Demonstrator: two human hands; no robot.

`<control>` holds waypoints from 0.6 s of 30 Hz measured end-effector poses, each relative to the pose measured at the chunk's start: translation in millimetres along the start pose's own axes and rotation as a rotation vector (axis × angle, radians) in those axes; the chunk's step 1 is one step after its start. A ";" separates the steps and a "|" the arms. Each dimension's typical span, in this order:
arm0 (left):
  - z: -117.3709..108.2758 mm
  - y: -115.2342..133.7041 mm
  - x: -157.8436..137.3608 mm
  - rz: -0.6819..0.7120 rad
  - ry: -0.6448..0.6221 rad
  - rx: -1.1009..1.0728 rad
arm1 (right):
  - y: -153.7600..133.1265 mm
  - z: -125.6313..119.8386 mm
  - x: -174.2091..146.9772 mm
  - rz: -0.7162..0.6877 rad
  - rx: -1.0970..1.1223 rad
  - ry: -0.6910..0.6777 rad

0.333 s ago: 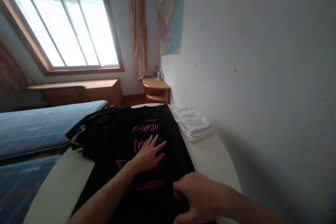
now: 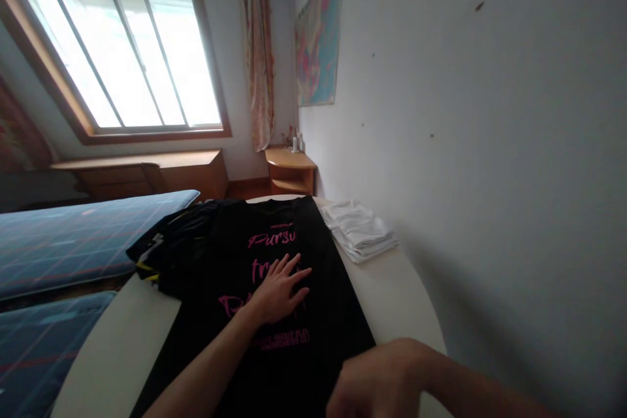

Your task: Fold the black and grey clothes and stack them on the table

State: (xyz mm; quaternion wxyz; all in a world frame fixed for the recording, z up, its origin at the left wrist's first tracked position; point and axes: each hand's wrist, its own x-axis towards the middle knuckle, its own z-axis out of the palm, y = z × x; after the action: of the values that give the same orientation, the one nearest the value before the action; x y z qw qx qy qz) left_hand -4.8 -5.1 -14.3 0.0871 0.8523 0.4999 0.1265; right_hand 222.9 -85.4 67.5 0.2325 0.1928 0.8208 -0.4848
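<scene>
A black shirt lies spread in front of you on a rounded, pale bench, its collar up by the far edge and its body running down toward you until it leaves the view at the bottom. Pink lettering covers the chest; the words break off along a straight line on the right, where a panel of cloth seems to be turned over them.

Your left grip is released, palm down on the lettering with the fingers spread. Your right grip is curled over the shirt's right side, low in the view; its fingertips are hidden, so whether it pinches cloth cannot be told.

A stack of white cloths sits just right of the shirt, toward the bench's far right edge. A dark heap of clothes lies against the shirt's left side, overhanging the bench's left edge.

Expect the shirt to feel light, soft and limp, hard to damage, and likely to slide or wrinkle on the smooth top. A flat palm should steady it; the best hold is probably the long right border, pinched through all its layers at two well-spaced places.
</scene>
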 end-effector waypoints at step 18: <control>-8.2 -29.5 6.4 -0.088 0.238 0.210 | 57.2 -72.7 61.6 0.277 -0.556 1.086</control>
State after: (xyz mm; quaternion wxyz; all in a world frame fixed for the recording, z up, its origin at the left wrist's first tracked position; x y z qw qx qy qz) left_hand -28.8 15.0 -13.8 -0.0566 0.8131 0.5540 0.1697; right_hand 189.4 10.6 22.7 -0.1157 0.4486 0.8847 -0.0512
